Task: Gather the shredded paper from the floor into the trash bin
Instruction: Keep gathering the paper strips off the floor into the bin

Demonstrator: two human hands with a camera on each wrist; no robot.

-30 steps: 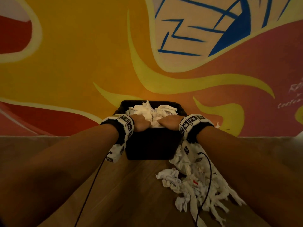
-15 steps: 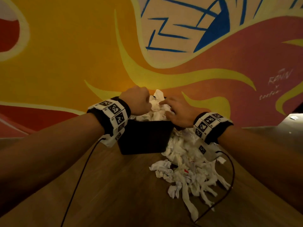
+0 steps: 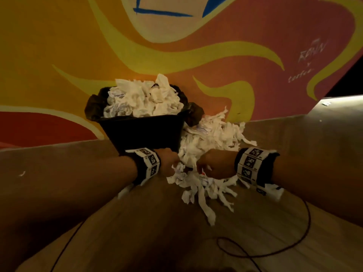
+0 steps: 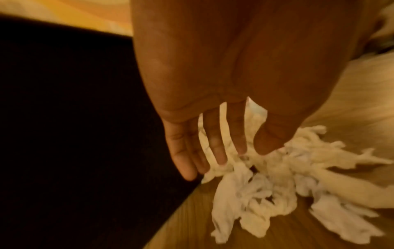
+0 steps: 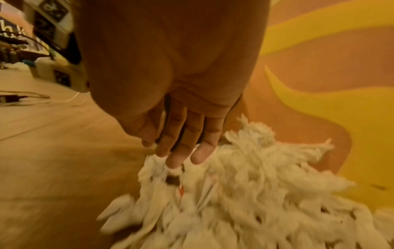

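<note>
Much of the shredded paper [image 3: 145,99] was already in the trash bin [image 3: 143,132], heaped above its rim at the upper middle of the head view, against the painted wall [image 3: 59,46]. A large pile of shreds [image 3: 208,146] lay on the floor [image 3: 137,232], touching the bin's right side and spreading toward the middle of the frame. My left hand [image 3: 169,161] was spread, its fingers [image 4: 215,148] straight and apart, their tips at the near edge of that pile, just beside the bin's dark wall. My right hand [image 3: 214,165] was also uncurled, fingers [image 5: 183,138] close together, tips on the shreds. Neither hand held any paper. I judged the job roughly half done; with the bin so full, the rest might need pressing down.
</note>
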